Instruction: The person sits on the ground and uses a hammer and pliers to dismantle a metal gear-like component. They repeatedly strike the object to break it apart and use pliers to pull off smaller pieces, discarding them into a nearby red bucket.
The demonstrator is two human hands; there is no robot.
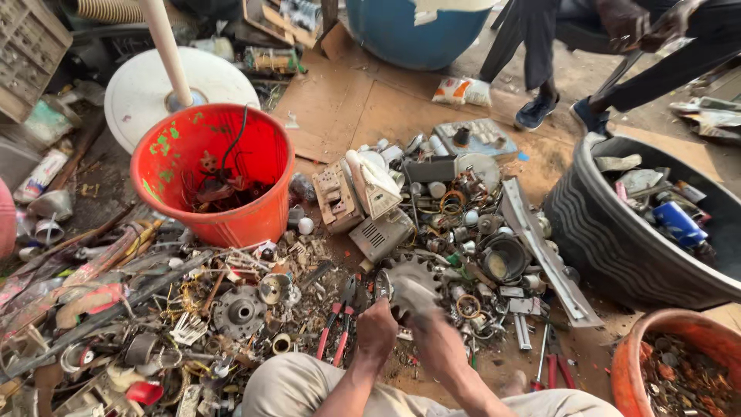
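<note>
head-worn view, looking down, close

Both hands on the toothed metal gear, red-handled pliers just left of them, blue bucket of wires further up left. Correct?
Not quite: the bucket holding the wires is red-orange, not blue, as the head view shows. The rest stands: both the left hand and right hand are at the toothed gear, with the red-handled pliers just left.

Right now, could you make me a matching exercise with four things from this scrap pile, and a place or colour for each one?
Things:
1. toothed gear
2. bucket
3. pliers
4. black tub

Descriptions:
A. red handles, lying on the ground by the left hand
B. far right, filled with scrap
C. held in front of the right hand
D. orange-red, wires inside

Pairs: 1-C, 2-D, 3-A, 4-B
</note>
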